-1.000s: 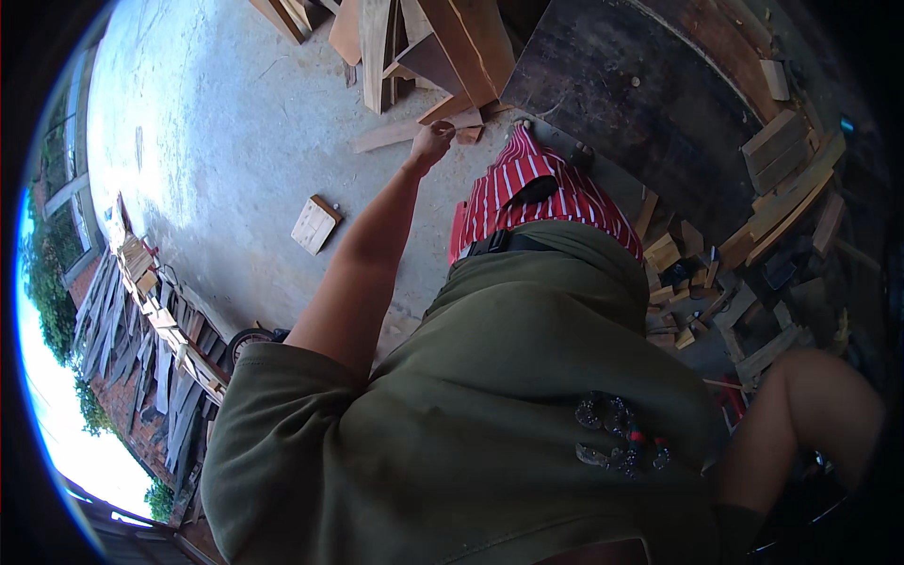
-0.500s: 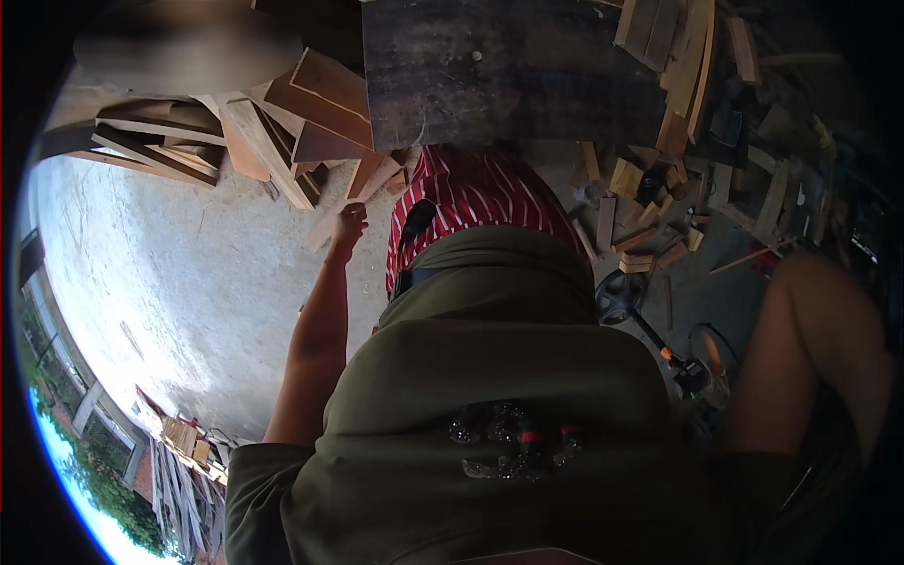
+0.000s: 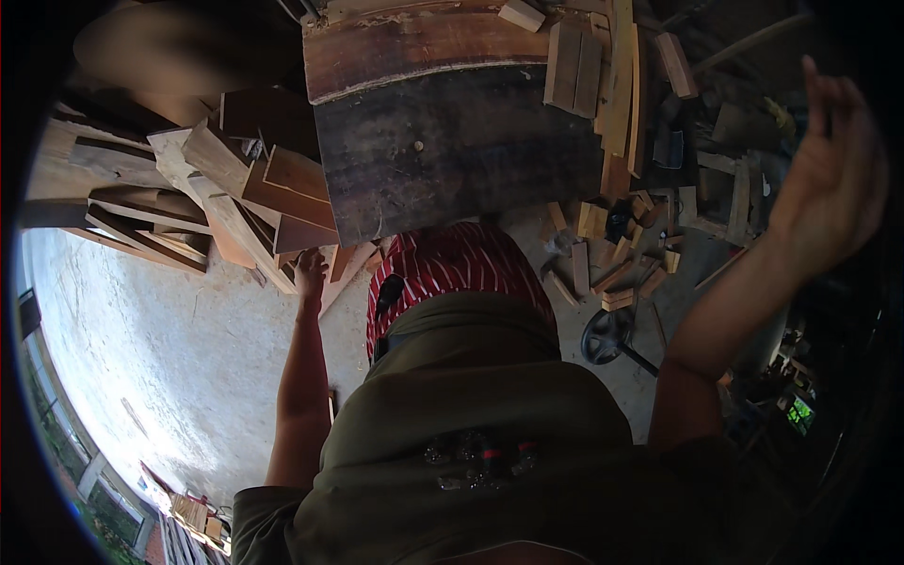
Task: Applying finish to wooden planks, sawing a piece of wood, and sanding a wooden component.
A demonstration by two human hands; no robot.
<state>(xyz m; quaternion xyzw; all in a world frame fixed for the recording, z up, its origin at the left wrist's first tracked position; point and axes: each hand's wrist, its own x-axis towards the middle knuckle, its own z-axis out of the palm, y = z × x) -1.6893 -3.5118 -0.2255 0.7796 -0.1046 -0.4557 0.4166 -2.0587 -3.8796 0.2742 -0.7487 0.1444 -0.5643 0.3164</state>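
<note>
My left hand (image 3: 312, 273) hangs beside the red striped cloth at my waist, its fingers loosely apart and nothing seen in them. It is nearest to the leaning wooden boards (image 3: 303, 179); whether it touches one cannot be made out. My right hand (image 3: 836, 174) is raised high at the far right, close to the camera. One finger points up, the others bend a little, and no object shows in it. In front of me stands a worktable with a dark, worn top (image 3: 461, 151) and a reddish-brown wooden strip (image 3: 414, 47) across its far part.
Short paired blocks (image 3: 573, 68) and long narrow wood strips (image 3: 617, 94) lie on the table's right side. Several offcuts (image 3: 617, 264) litter the concrete floor (image 3: 207, 348) to the right, near a black wheel-shaped part (image 3: 607, 336). Stacked lumber (image 3: 151, 221) lies at the left.
My right arm has swung up and outward, bringing the hand into view. The table now shows more of its far part and sits further left. My left hand has shifted slightly left and lower in view.
</note>
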